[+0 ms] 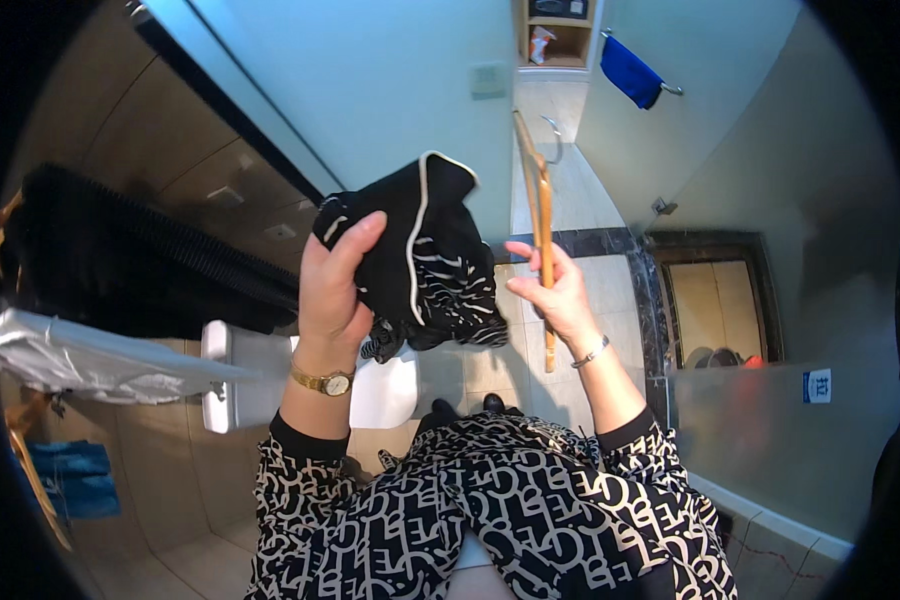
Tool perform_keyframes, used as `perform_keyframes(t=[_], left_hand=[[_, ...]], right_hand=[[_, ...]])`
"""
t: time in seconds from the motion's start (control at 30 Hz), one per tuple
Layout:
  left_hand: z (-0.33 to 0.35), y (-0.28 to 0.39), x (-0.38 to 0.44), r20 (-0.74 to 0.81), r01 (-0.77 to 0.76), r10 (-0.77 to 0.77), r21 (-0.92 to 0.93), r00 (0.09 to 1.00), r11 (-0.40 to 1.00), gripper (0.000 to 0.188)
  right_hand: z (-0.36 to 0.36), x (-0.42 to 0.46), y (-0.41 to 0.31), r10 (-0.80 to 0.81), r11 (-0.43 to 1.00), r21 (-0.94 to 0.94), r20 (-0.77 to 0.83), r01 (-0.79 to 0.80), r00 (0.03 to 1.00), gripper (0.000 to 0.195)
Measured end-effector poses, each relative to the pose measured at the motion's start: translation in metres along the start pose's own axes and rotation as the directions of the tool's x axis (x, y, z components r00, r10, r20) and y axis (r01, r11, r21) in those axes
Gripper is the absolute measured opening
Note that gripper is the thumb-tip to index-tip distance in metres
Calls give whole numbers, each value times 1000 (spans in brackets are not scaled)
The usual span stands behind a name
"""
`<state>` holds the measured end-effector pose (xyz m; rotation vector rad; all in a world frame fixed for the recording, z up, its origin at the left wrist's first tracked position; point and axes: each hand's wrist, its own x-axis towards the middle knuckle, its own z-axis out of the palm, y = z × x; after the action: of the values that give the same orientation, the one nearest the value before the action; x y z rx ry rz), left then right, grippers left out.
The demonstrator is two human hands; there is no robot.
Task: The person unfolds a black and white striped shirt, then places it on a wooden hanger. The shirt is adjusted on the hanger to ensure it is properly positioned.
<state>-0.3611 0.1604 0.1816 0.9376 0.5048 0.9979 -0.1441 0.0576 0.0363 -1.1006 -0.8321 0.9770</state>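
Observation:
My left hand grips a bunched black garment with white markings and pale piping; the thumb lies on top of the cloth and the other fingers are hidden beneath it. To its right, my right hand holds a wooden clothes hanger with a metal hook. The hanger is seen nearly edge-on, its hook pointing away from me. Garment and hanger are apart, with the tiled floor showing between them.
Below my left forearm is a white toilet. Dark clothing and a plastic-covered item hang at left. A glass partition stands at right, a blue towel on a rail beyond. A shelf unit is far ahead.

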Motion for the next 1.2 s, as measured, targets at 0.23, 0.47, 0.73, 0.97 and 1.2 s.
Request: perform_keyframes(t=[0.23,0.47,0.73,0.97,1.2], left_hand=[[11,-28,34,106,118,-120,33,987,993,20],[-29,-71,97,11,204,-207,124,978,971,16],[-20,-139,146,252,19,-179,533,951,846,62],[17,-193,181,360,-306,-101,887,927,346,63],[35,-205,241,508,-392,12,649,861,652,25]], right_hand=[[10,10,-4,168,975,156,-38,-160,985,39],[-20,40,-57,127,991,84,-334,-104,934,23],[-19,72,-100,80,993,-46,-446,-113,892,20],[-30,66,-126,-1,989,-125,-519,-74,855,20],[-108,52,-145,-223,943,-334,-617,6,755,23]])
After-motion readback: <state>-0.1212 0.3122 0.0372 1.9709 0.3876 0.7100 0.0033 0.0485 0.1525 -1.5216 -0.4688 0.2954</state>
